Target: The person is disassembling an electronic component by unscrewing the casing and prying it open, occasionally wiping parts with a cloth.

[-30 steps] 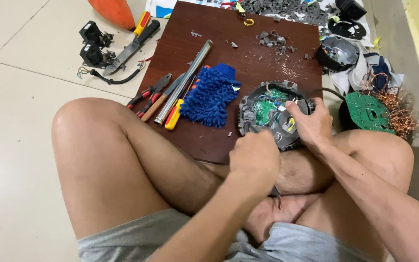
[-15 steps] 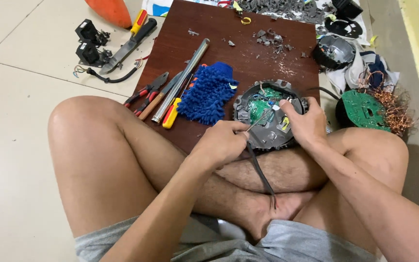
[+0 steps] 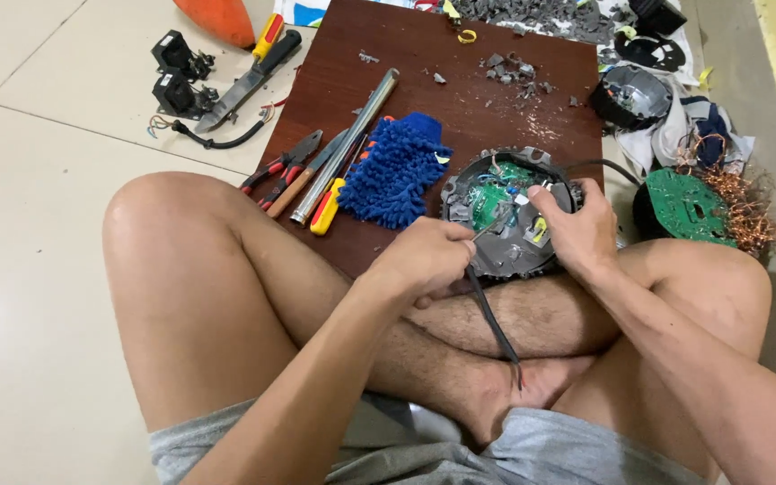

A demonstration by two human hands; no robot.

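I sit cross-legged with a brown wooden board [image 3: 424, 54] in front of my knees. On its near edge lies a round grey device [image 3: 515, 256] with a green circuit board [image 3: 491, 202] inside. My left hand [image 3: 428, 260] grips a thin black tool [image 3: 491, 314]. The tool's metal tip reaches into the device by the circuit board, and its black length trails down across my shin. My right hand [image 3: 577, 229] holds the device's right rim, thumb over the top.
A blue fluffy mitt [image 3: 394, 171], a metal tube [image 3: 343, 148], red-handled pliers [image 3: 280, 171] and a yellow-handled screwdriver [image 3: 327, 211] lie left on the board. A knife [image 3: 244, 85] and black parts [image 3: 177, 72] lie on the tiles. A green board with copper wire [image 3: 693, 207] sits right.
My left hand rose from my lap to the device, bringing the black tool's tip up to the circuit board. My right hand stayed on the rim.
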